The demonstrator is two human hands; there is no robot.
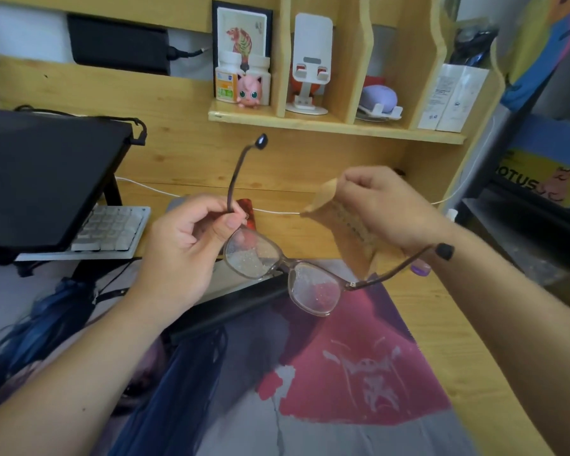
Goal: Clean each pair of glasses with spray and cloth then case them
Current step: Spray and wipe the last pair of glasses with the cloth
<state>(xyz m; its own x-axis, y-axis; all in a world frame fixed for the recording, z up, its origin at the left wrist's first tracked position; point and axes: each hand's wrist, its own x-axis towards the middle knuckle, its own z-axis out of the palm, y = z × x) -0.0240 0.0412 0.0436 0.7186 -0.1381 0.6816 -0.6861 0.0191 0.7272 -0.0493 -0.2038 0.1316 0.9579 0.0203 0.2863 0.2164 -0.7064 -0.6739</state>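
A pair of brown-framed glasses [288, 269] hangs above the desk, both temples unfolded, the lenses speckled with fine spray droplets. My left hand [185, 248] pinches the glasses at the left hinge, thumb and fingers curled round the base of the temple that points up. My right hand [385, 205] holds a tan cleaning cloth [346, 225] just right of the glasses; the cloth droops below the fingers and does not touch the lenses. A red object [248, 209] lies on the desk behind my left hand. A small bottle with a purple base [421, 267] peeks out under my right wrist.
A black laptop on a stand [43, 179] and a white keyboard [109, 232] sit at the left. A printed desk mat [343, 373] covers the desk front, with a dark long case-like object [231, 307] on it. A wooden shelf [336, 125] with bottles, a figure and a phone stand is behind.
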